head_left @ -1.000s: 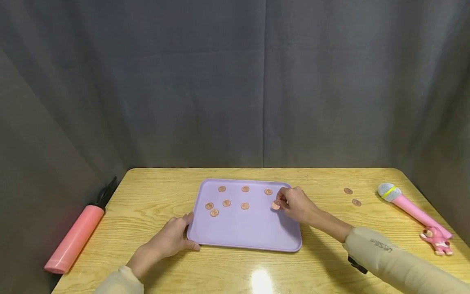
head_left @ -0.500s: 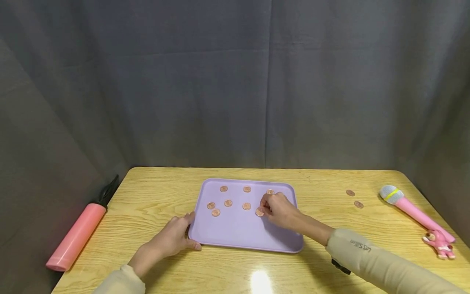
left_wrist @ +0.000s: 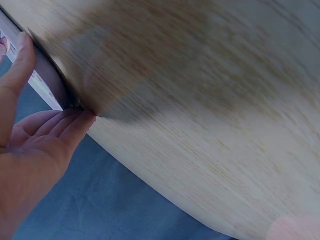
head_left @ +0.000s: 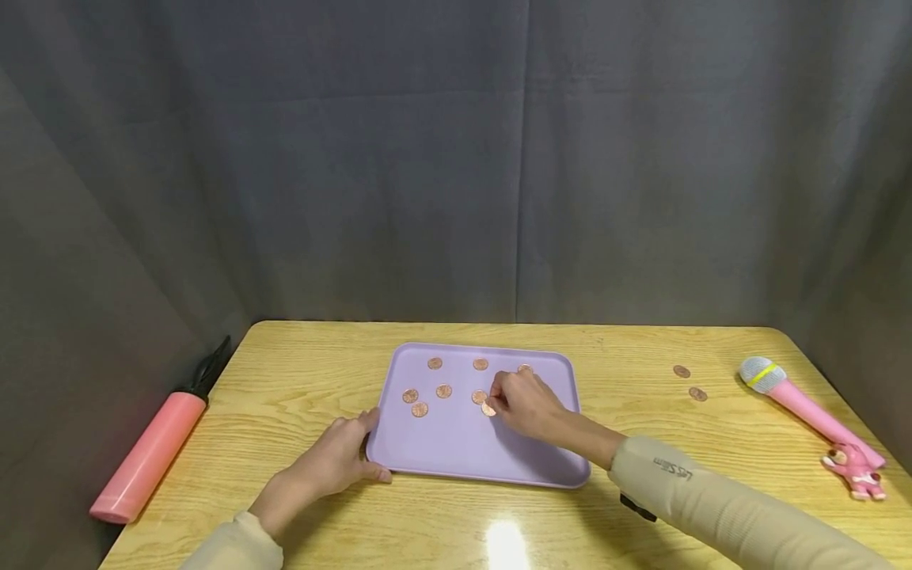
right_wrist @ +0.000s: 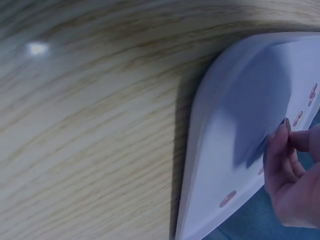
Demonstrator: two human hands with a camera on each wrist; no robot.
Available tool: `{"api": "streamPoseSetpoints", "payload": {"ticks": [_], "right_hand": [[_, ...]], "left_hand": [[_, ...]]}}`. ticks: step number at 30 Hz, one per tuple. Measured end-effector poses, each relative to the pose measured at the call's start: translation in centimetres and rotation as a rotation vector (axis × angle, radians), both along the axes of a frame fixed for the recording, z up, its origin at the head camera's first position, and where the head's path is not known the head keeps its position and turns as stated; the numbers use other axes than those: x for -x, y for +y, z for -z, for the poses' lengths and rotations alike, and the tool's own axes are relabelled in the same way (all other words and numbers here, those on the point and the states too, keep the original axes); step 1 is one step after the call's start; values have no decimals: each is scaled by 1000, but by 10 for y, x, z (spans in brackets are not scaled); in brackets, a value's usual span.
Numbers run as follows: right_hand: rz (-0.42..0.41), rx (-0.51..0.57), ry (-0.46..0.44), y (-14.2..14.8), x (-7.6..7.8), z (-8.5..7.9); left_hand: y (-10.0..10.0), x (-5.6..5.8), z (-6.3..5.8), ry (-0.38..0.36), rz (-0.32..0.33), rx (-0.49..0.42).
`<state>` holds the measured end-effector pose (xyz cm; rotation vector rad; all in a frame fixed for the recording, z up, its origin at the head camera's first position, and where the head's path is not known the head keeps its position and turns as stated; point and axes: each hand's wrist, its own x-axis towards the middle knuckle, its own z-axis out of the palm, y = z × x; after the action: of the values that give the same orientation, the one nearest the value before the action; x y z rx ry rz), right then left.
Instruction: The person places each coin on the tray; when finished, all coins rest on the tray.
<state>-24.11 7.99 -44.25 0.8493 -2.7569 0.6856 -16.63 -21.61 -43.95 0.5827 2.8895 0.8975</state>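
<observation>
A lilac rectangular tray (head_left: 442, 447) lies on the wooden table with several copper coins (head_left: 419, 409) spread over it. My left hand (head_left: 331, 459) holds the near left corner of the tray, thumb on the front side and fingers at the left side. In the left wrist view, the fingers (left_wrist: 65, 125) reach against the tray's edge. Over the middle of the tray, my right hand (head_left: 527, 405) pinches a copper coin (head_left: 488, 409) between thumb and fingertips. That coin overlaps another coin (head_left: 480, 397) in the head view. The right wrist view shows the pinched coin (right_wrist: 286, 124) tilted.
Two more coins (head_left: 682, 371) lie on the table right of the tray. Farther right are a pink toy microphone (head_left: 801, 404) and a small pink bear figure (head_left: 853, 470). A pink hand pump (head_left: 153, 455) with a black handle lies at the left edge. Dark curtains enclose the table.
My right hand has moved left across the tray with the pinched coin, from its right part to near the middle. The left hand has stayed at the corner.
</observation>
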Motion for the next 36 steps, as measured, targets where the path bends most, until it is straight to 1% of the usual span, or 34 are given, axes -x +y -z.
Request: {"api": "streamPoseSetpoints", "payload": {"ticks": [2,5,13,17,21,25,28,31,34,36], "right_hand": [[39,-22,-19,-2,0,0],[64,-38,-40,-4,1,1],[79,-66,-128,-6,2,5],[80,-63,-137,-8,3,5],[77,-33,-138,-7,3,7],[63,77,-136,-2,5,12],[84,164,-113,13,6,11],[141,205,-67,41,6,4],[215,198,15,80,7,-6],[279,150,53,110,7,-12]], "left_hand": [[0,0,0,0,1,-2],[0,-1,0,3,3,-5],[0,-3,0,6,18,-18],[-1,-1,1,23,29,-28],[-2,-1,1,29,38,-31],[-3,-1,0,24,28,-20],[-3,-1,1,21,23,-13],[-2,-1,2,11,22,-10],[-1,-1,1,0,6,-4],[-2,-1,0,-6,-4,-2]]}}
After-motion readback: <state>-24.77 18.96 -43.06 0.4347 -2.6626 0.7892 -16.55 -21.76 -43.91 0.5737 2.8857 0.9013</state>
